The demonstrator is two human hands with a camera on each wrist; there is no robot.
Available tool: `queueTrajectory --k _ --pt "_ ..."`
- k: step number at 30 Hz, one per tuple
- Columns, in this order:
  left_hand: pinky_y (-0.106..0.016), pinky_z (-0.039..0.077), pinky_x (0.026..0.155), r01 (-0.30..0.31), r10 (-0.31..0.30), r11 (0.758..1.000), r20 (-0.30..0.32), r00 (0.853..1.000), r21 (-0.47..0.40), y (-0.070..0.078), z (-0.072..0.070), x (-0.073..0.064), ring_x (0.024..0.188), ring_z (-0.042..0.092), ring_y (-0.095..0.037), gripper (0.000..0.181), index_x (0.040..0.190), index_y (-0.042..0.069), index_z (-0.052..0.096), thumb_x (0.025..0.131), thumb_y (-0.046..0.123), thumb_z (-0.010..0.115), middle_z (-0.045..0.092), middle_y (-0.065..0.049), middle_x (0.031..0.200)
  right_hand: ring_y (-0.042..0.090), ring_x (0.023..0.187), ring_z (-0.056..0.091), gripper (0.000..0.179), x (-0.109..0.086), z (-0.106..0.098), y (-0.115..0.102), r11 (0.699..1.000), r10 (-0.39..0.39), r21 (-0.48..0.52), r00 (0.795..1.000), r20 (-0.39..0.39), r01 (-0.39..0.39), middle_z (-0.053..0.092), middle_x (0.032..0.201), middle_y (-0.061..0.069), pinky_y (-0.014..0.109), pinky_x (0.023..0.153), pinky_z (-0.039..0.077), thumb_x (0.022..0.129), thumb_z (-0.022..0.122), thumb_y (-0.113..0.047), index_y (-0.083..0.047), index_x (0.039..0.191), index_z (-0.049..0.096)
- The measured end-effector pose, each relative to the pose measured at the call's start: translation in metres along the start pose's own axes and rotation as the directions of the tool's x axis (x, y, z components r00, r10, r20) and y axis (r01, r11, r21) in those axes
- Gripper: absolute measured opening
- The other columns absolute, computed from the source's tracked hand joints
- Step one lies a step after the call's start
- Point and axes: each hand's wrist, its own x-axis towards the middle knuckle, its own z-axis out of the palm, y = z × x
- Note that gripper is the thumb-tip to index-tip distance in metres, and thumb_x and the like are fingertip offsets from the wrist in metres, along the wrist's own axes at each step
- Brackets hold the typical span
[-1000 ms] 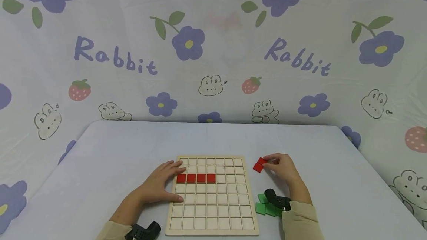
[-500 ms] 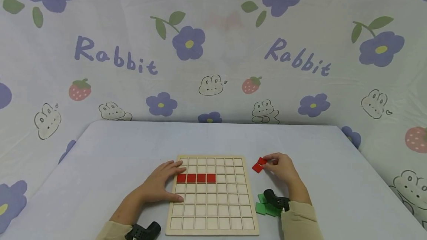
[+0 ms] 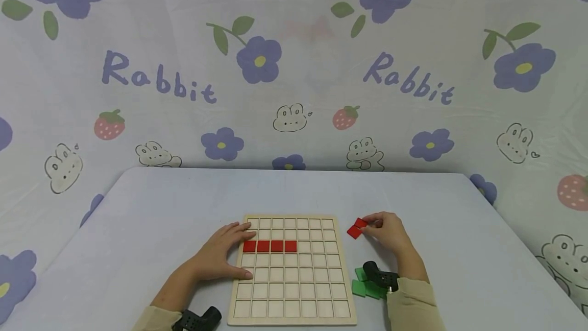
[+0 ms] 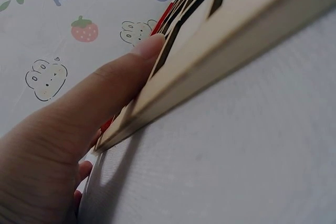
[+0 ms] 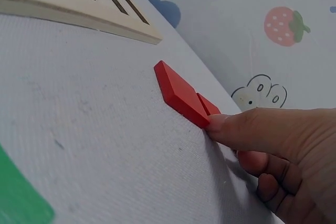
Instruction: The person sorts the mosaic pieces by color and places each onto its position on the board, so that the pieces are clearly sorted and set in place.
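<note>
A wooden grid board (image 3: 275, 321) lies on the white table, with a row of several red tiles (image 3: 277, 246) set in its cells from the left side. My left hand (image 3: 216, 254) rests on the board's left edge, fingers spread; in the left wrist view the thumb (image 4: 113, 80) lies straight over the rim. Beyond the board's right edge, my right hand (image 3: 388, 229) pinches at two loose red tiles (image 3: 354, 232) lying side by side. In the right wrist view the thumb (image 5: 236, 128) touches the corner of the nearer red tile (image 5: 181, 95). The index fingertip is hidden there.
Several green tiles (image 3: 359, 288) lie right of the board, partly hidden under the right wrist's black camera (image 3: 381, 276). Another black camera (image 3: 197, 319) sits on the left wrist. A patterned cloth (image 3: 294, 65) hangs behind the table.
The nearer loose red tile has shifted slightly left, and the right wrist moved slightly with it. My left hand and the board stay in place.
</note>
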Motion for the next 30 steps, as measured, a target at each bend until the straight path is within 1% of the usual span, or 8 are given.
queueTrajectory --k 11,19,23,30 --pt "-0.06 0.019 0.111 0.001 -0.001 1.0 -0.001 1.0 -0.009 -0.001 0.001 0.0 0.141 0.021 -0.034 0.088 0.136 0.021 0.048 0.062 0.059 0.077 0.034 -0.002 0.15 0.02 0.078 0.048 0.027 0.0 0.001 0.001 1.0 -0.007 -0.01 1.0 -0.012 0.007 0.06 0.086 0.013 0.024 0.059 0.04 0.079 0.071 -0.009 0.004 0.102 0.067" --pt "-0.06 0.02 0.111 -0.006 0.006 1.0 -0.007 1.0 -0.007 -0.002 0.002 0.0 0.141 0.022 -0.034 0.088 0.136 0.021 0.048 0.061 0.059 0.077 0.035 -0.002 0.15 0.019 0.076 0.05 0.029 0.0 -0.004 -0.006 0.999 -0.015 0.042 1.0 -0.001 0.015 0.061 0.083 0.011 0.024 0.059 0.042 0.079 0.073 -0.012 0.003 0.104 0.067" --pt "-0.059 0.019 0.112 -0.007 0.007 1.0 -0.009 1.0 -0.003 -0.002 0.002 0.0 0.141 0.022 -0.033 0.088 0.136 0.022 0.048 0.061 0.059 0.077 0.035 -0.002 0.15 0.019 0.078 0.049 0.03 -0.001 -0.006 -0.013 0.998 -0.037 0.05 0.999 0.02 0.036 0.06 0.084 0.01 0.025 0.059 0.041 0.079 0.073 -0.013 0.001 0.104 0.067" --pt "-0.058 0.02 0.112 -0.017 0.017 1.0 -0.01 1.0 0.007 -0.002 0.002 0.001 0.14 0.023 -0.033 0.088 0.136 0.022 0.048 0.061 0.059 0.077 0.036 -0.002 0.15 0.019 0.077 0.05 0.026 -0.003 -0.007 -0.019 0.994 -0.096 0.052 0.994 0.06 0.092 0.06 0.084 0.01 0.025 0.058 0.041 0.079 0.072 -0.011 0.001 0.102 0.068"
